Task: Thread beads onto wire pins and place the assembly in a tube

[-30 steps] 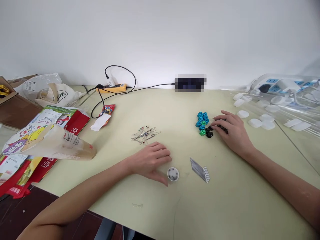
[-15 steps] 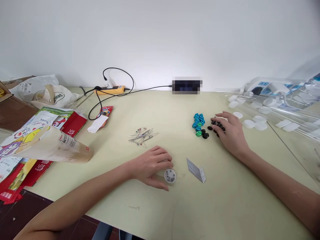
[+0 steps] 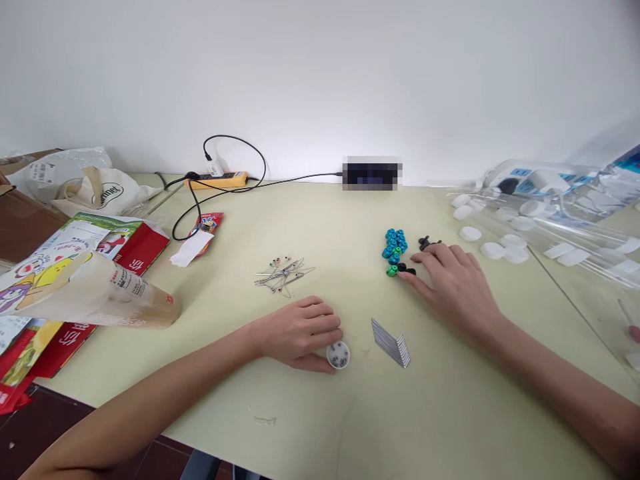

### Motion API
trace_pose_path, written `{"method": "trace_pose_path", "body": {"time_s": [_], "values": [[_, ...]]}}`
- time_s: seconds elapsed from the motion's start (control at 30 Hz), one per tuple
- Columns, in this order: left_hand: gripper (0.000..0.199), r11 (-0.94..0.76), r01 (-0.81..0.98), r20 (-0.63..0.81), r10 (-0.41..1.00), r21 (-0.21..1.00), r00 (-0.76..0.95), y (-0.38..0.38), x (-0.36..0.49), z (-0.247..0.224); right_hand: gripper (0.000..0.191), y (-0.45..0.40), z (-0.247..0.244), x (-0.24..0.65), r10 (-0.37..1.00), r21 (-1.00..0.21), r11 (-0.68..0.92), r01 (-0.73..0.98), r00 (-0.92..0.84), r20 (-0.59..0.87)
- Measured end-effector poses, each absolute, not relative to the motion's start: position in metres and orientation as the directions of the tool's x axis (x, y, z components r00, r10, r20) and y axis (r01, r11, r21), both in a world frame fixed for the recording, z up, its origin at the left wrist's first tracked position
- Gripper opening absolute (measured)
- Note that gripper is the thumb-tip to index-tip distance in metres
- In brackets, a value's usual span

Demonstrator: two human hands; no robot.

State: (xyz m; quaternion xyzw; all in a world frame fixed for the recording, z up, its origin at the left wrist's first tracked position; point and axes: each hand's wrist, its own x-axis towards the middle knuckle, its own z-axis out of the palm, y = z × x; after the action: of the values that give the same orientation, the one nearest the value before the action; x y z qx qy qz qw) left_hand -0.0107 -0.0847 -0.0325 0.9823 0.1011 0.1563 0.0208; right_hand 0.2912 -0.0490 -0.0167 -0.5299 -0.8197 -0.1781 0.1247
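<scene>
My left hand [image 3: 303, 335] rests on the table with thumb and fingers closed round the edge of a small round white cap [image 3: 339, 355], which holds several tiny metal pieces. My right hand [image 3: 453, 283] lies palm down, thumb and forefinger apart, at some small black pieces [image 3: 407, 269]. The thumb tip is close by a shiny green bead-like piece [image 3: 392, 271]. Just behind these sits a cluster of blue pieces [image 3: 395, 240]. More black pieces [image 3: 427, 242] lie beyond the right fingers, partly hidden. Between the hands is a neat row of bent silver hex keys [image 3: 391, 343].
Thin metal pins with coloured ends [image 3: 283, 273] lie in a loose heap left of centre. White round caps [image 3: 513, 250] are scattered at right near clear plastic. A drink cup [image 3: 140, 293] lies at left on a red bag. A yellow power strip [image 3: 220, 180] stands by the wall.
My right hand has moved left and nearer, off the farther black pieces to those beside the green one. The left fingers have closed in on the white cap.
</scene>
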Motion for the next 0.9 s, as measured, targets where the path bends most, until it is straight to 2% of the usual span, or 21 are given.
{"method": "trace_pose_path", "body": {"time_s": [0.1, 0.2, 0.33, 0.47, 0.57, 0.73, 0.83, 0.9], "values": [[0.035, -0.977, 0.205, 0.320, 0.210, 0.049, 0.924, -0.087, -0.008, -0.033, 0.030, -0.050, -0.017, 0.288, 0.788, 0.189, 0.426, 0.885, -0.466, 0.403], [0.037, -0.981, 0.194, 0.325, 0.193, 0.032, 0.926, -0.087, -0.008, -0.033, 0.027, -0.050, -0.019, 0.288, 0.782, 0.209, 0.429, 0.879, -0.477, 0.401], [0.043, -0.983, 0.177, 0.300, 0.184, 0.051, 0.936, -0.087, -0.008, -0.032, 0.027, -0.047, -0.021, 0.286, 0.783, 0.169, 0.445, 0.879, -0.474, 0.402], [0.047, -0.981, 0.174, 0.284, 0.190, 0.083, 0.940, -0.087, -0.007, -0.032, 0.018, -0.039, -0.028, 0.282, 0.756, 0.166, 0.502, 0.849, -0.524, 0.391], [0.048, -0.981, 0.174, 0.296, 0.191, 0.082, 0.936, -0.087, -0.007, -0.033, 0.016, -0.034, -0.030, 0.284, 0.763, 0.140, 0.485, 0.863, -0.496, 0.415], [0.050, -0.972, 0.197, 0.304, 0.226, 0.125, 0.925, -0.086, -0.008, -0.031, 0.017, -0.044, -0.016, 0.279, 0.749, -0.029, 0.520, 0.854, -0.440, 0.495], [0.051, -0.940, 0.275, 0.356, 0.332, 0.202, 0.874, -0.085, -0.009, -0.030, 0.017, -0.062, -0.008, 0.261, 0.715, -0.179, 0.663, 0.727, -0.544, 0.438], [0.041, -0.891, 0.368, 0.383, 0.449, 0.267, 0.808, -0.084, -0.009, -0.030, 0.017, -0.073, -0.008, 0.246, 0.700, -0.265, 0.709, 0.653, -0.605, 0.380]]}}
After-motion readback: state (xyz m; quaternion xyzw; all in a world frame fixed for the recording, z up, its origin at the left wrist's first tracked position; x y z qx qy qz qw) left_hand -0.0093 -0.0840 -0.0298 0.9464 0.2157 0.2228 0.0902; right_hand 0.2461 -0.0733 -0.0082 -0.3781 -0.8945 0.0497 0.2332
